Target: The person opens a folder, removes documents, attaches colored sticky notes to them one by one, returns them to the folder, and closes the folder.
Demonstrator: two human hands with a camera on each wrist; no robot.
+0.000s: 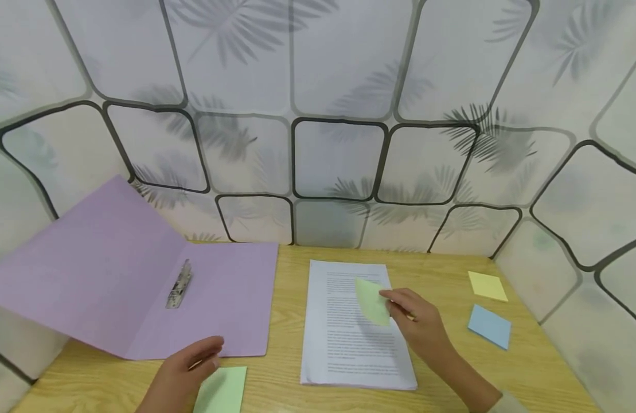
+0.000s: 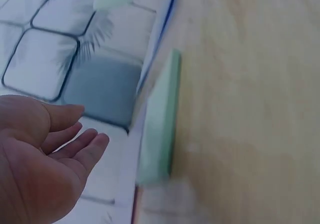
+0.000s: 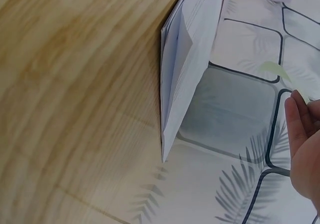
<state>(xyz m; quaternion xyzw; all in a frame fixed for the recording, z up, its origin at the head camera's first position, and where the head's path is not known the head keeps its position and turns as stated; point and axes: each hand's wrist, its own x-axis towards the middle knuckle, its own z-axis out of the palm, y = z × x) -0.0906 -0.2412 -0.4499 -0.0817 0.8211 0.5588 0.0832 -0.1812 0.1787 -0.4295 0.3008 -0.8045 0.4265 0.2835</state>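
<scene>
My right hand (image 1: 422,322) pinches a single pale green sticky note (image 1: 370,300) by its edge, above a stack of printed paper (image 1: 343,350). The note curves a little and hangs over the upper part of the text. In the right wrist view the fingertips (image 3: 295,106) hold the note at the right edge. My left hand (image 1: 179,376) hovers beside a green sticky-note pad (image 1: 229,390) near the table's front, its fingers loosely bent and holding nothing. The left wrist view shows a gap between that hand and the pad (image 2: 160,129).
On the left a purple folder (image 1: 230,310) lies with its cover raised, a metal clip (image 1: 179,285) inside. A yellow sticky pad (image 1: 487,285) and a blue one (image 1: 490,327) lie on the right of the wooden table (image 1: 287,321). Patterned wall covering (image 1: 338,160) rises behind.
</scene>
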